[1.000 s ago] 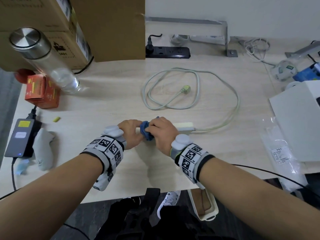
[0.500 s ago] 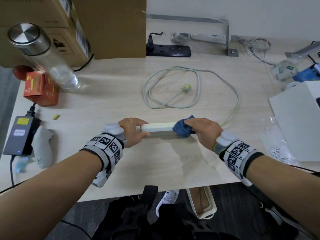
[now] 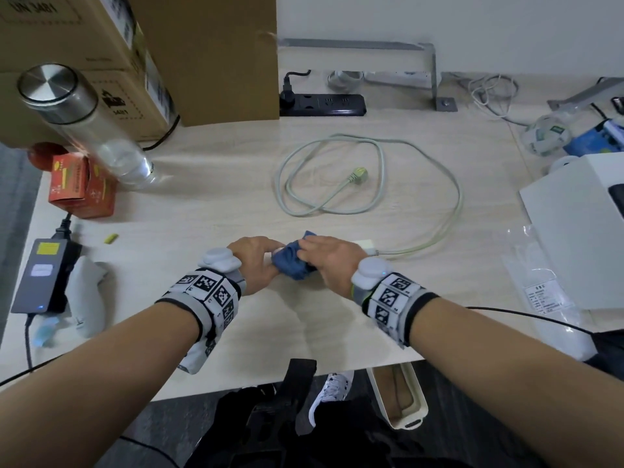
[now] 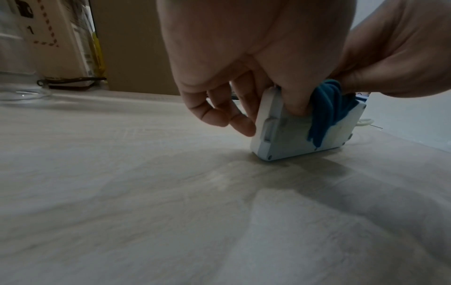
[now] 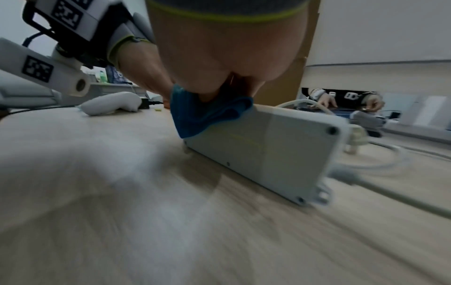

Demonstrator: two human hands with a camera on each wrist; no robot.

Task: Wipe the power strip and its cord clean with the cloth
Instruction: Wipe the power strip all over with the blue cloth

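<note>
The white power strip [image 3: 366, 245] [image 4: 288, 135] [image 5: 273, 146] stands on its long edge near the table's front, its back plate facing me. My left hand [image 3: 251, 261] [image 4: 246, 77] grips its left end, fingers behind and thumb on the back plate. My right hand [image 3: 329, 261] [image 5: 219, 63] holds the blue cloth [image 3: 292, 265] [image 4: 327, 108] [image 5: 209, 113] wrapped over the strip, right beside the left hand. The pale cord [image 3: 378, 170] [image 5: 390, 190] runs from the strip's right end into loose loops farther back, ending in its plug [image 3: 358, 173].
A glass bottle [image 3: 84, 123] with a steel cap, orange cartons [image 3: 81, 187] and cardboard boxes [image 3: 141, 49] stand at the back left. A black power strip [image 3: 324, 104] lies by the wall. A power adapter [image 3: 40, 275] and white controller [image 3: 86, 292] lie left; a white box [image 3: 580, 238] right.
My right hand has slid the cloth back left along the strip, from its right end to beside my left hand. The left hand has kept its hold.
</note>
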